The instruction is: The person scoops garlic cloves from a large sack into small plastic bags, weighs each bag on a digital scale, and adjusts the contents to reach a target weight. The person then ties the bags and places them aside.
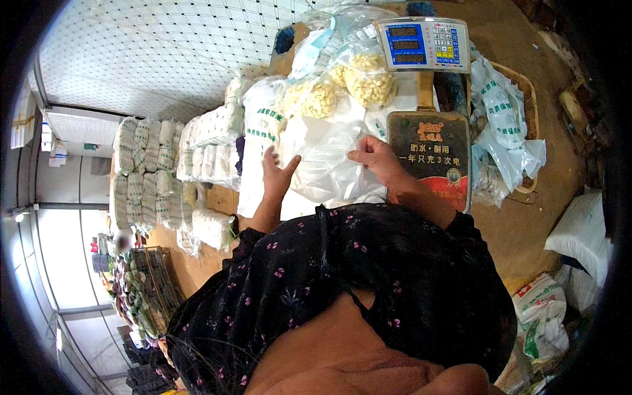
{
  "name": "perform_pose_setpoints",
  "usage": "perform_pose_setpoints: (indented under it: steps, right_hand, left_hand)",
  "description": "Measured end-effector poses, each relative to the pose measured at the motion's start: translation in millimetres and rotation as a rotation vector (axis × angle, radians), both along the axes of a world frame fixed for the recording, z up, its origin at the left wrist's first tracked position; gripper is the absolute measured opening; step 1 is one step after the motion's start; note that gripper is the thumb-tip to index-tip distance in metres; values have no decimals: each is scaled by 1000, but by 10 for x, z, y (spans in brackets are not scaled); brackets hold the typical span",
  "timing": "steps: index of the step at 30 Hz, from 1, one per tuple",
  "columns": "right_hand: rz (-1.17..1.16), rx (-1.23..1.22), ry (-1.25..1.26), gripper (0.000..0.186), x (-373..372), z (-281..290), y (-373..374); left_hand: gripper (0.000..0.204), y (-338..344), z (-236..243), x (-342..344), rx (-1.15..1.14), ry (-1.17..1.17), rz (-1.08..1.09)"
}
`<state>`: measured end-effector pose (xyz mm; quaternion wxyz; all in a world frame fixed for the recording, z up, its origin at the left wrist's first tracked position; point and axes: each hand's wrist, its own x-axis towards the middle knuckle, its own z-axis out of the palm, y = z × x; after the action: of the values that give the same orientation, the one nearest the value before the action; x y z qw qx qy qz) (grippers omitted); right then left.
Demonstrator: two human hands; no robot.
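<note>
A thin clear plastic bag (322, 168) lies spread on the white work surface (253, 197) in front of me. My right hand (376, 159) pinches the bag's right side between thumb and fingers. At its left side, my left hand (280, 172) has thumb and fingers spread and grips nothing. Just beyond are clear bags filled with small pale yellow pieces, one bag (311, 99) farther left and another bag (370, 84) farther right. A white plastic bag with green print (263, 112) lies beyond my left hand.
To the right stands a weighing scale with a dark platform (428, 145) and a keypad display (421, 45). Printed plastic bags (503, 112) lie right of it. Stacked wrapped bundles (145, 164) stand at left, with a wire crate (161, 283) nearer. White sacks (540, 316) sit at lower right.
</note>
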<state>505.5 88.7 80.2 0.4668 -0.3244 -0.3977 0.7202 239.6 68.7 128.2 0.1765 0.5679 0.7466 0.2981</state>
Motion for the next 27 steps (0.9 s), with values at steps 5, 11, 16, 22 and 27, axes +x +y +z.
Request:
perform_pose_setpoints:
  steps: [5,11,16,22,27]
  right_hand:
    - [-119,190,-168,30,-78,186,-112]
    - [-157,420,-407,29,-95,404,-219]
    - [-146,360,-459,29,23,471,-272]
    - [-493,-9,-230,21,874,-29,-222]
    - [-153,45,-626,34,1562,-406,-443]
  left_hand:
    - [56,-80,543,496,462,382,-228]
    - [29,-112,728,885,-602,-703,-338]
    - [19,-89,319,969,-403,-1279,-303]
    - [18,177,-7,348,-279,-1994,-31]
    - [17,314,-40,396,-176,-1545,49]
